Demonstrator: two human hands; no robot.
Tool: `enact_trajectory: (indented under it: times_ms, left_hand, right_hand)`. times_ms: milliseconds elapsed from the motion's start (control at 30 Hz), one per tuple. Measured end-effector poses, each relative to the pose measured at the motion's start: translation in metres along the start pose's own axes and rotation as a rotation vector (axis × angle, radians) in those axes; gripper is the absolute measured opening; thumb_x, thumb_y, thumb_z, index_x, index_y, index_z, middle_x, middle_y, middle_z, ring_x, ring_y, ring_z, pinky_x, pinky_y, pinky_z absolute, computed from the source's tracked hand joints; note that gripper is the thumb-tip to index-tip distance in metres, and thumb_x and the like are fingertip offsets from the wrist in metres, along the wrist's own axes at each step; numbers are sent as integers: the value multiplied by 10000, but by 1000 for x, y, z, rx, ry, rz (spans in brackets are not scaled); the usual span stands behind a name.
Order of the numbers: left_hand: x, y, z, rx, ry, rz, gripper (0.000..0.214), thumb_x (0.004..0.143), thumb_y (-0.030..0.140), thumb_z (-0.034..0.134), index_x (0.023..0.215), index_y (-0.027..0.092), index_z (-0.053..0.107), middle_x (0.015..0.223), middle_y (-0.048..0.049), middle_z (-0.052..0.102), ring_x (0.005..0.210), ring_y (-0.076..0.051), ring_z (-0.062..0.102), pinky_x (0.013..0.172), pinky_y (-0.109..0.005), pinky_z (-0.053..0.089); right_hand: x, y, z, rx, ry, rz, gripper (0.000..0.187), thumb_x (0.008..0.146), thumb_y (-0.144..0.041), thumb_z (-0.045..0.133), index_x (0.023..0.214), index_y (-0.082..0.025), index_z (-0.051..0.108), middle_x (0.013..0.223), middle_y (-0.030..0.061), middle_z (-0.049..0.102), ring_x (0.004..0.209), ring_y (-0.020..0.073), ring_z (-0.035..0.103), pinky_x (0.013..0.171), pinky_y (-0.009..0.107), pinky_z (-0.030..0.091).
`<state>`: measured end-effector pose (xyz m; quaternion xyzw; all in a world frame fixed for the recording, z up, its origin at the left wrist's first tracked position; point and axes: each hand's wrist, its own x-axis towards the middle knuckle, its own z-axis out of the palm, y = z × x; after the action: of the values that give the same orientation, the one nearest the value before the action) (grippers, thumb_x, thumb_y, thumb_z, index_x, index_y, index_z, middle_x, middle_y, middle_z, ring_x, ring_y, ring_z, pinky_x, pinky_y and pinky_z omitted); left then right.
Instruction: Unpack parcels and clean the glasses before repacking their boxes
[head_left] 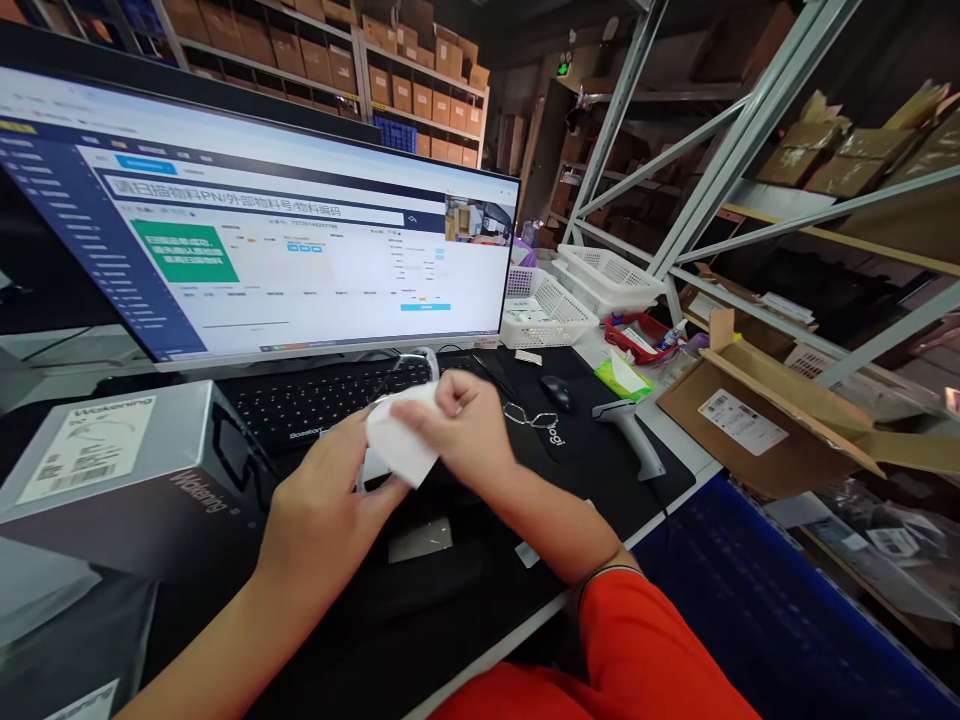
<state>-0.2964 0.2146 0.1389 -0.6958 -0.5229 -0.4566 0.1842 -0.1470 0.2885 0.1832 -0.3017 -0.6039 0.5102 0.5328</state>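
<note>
Both hands meet over the black desk mat [615,480] in front of the keyboard [315,400]. My left hand [330,500] and my right hand [465,430] pinch a small white paper or label sheet [401,435] between them, fingers closed on its edges. A small clear plastic piece [420,540] lies on the mat just below the hands. A grey boxed product [135,470] with a white label sits to the left of my left hand.
A wide monitor [262,230] stands behind the keyboard. To the right lie a black mouse [559,392], a grey barcode scanner [630,430], white baskets [547,310], a red tray [637,335], and an open cardboard box [750,420]. Metal shelving with cartons surrounds the desk.
</note>
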Motion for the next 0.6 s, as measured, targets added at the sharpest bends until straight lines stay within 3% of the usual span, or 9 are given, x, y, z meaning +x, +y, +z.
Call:
enact_trajectory:
  times_ms: [100, 167, 300, 433, 500, 600]
  left_hand:
    - [-2, -8, -5, -26, -5, -70, 379, 1075, 322, 596, 1442, 230, 625, 1375, -110, 773, 1190, -279, 783, 945, -348, 660]
    - [-1, -11, -9, -46, -32, -77, 374, 1074, 307, 593, 1443, 256, 628, 1403, -90, 766, 1212, -274, 777, 979, -356, 660]
    - [6, -3, -10, -48, -28, 86, 311, 1063, 292, 636, 1367, 227, 645, 1348, -86, 788, 1185, -252, 790, 1012, -335, 653]
    - [8, 5, -4, -59, -4, 304, 246, 1037, 155, 656, 1279, 193, 642, 1339, -94, 797, 1137, -201, 806, 1008, -252, 629]
    - [7, 4, -2, -43, -4, 266, 220, 1046, 175, 639, 1266, 189, 644, 1358, -110, 788, 1163, -218, 801, 1022, -268, 630]
    - [5, -5, -2, -23, -28, 113, 230, 1076, 300, 596, 1271, 197, 663, 1319, -108, 800, 1159, -248, 804, 1011, -310, 650]
  right_hand:
    - [-18, 11, 15, -235, -32, -204, 675, 764, -421, 928, 533, -227, 324, 536, -86, 356, 558, 83, 335, 566, 285, 269]
    - [-21, 11, 16, -274, -77, -245, 700, 789, -414, 923, 510, -222, 310, 510, -83, 358, 554, 83, 341, 590, 293, 284]
    - [0, -6, -7, 10, -27, -28, 766, 623, -515, 1010, 554, -242, 297, 534, -98, 348, 531, 73, 323, 512, 255, 268]
    - [27, -17, -27, 410, 52, 191, 866, 439, -532, 1052, 622, -265, 249, 550, -105, 400, 502, 73, 402, 469, 222, 348]
    - [30, -15, -24, 474, 58, 229, 857, 412, -498, 1052, 629, -263, 258, 570, -92, 464, 517, 79, 450, 481, 219, 377]
    - [16, -3, -5, 379, 75, 197, 751, 500, -444, 1002, 623, -259, 285, 581, -92, 457, 534, 75, 413, 494, 221, 339]
